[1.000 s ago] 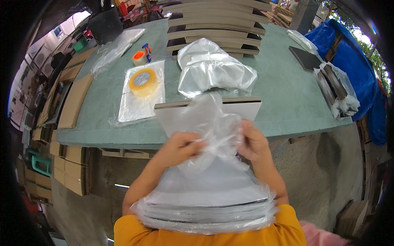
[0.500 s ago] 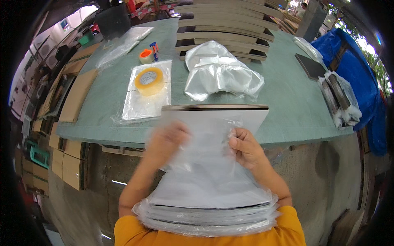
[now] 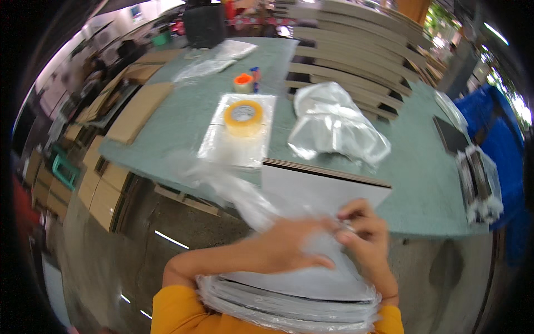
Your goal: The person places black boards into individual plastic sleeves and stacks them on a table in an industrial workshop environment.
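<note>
A stack of flat, white-faced panels [image 3: 311, 186] in clear plastic film leans from my body against the table edge, its far end bare with dark and brown edges. Pinched fingers of my right hand [image 3: 364, 231] hold a gathered bit of the clear plastic film over the right side. My left hand [image 3: 289, 242] reaches across the stack, its fingertips beside the right fingers and its thumb stretched apart; motion blurs it. Loose clear film [image 3: 236, 192] billows out beyond my left hand. Against my body, more film-wrapped layers [image 3: 289, 306] are bunched.
On the green table [image 3: 167, 131], a yellow tape roll [image 3: 243, 117] lies on flat plastic bags [image 3: 214, 145]. Behind are an orange-cored tape roll [image 3: 243, 83], crumpled plastic [image 3: 336, 125] and stacked boards [image 3: 356, 61]. Wrapped pieces [image 3: 481, 186] stand right, cartons [image 3: 103, 192] left.
My left hand has swung right across the panels to my right hand. Loose film now flares out on the left. The whole view has turned and tilted.
</note>
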